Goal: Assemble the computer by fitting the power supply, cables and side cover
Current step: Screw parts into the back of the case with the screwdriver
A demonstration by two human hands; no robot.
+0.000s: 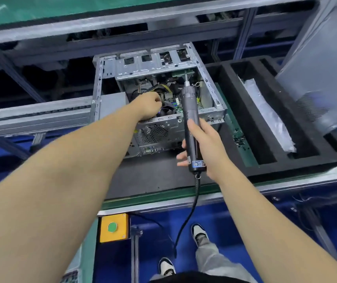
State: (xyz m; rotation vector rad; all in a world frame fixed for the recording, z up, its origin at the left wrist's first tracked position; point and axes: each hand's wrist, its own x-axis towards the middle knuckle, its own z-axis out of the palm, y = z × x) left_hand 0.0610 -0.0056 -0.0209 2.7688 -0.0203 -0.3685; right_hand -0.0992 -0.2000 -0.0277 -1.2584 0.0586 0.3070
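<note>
At centre, on the black mat point(155, 176): open computer case point(159, 94). At 10 o'clock inside, left hand point(150, 106), fingers curled among cables point(159, 89), hold unclear. At 5 o'clock, right hand point(204, 148) gripping electric screwdriver point(191, 121), bit pointing into case.

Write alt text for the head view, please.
A person's right hand holds an electric screwdriver over an open computer case while the left hand reaches inside it. The case lies on a black foam tray.
</note>
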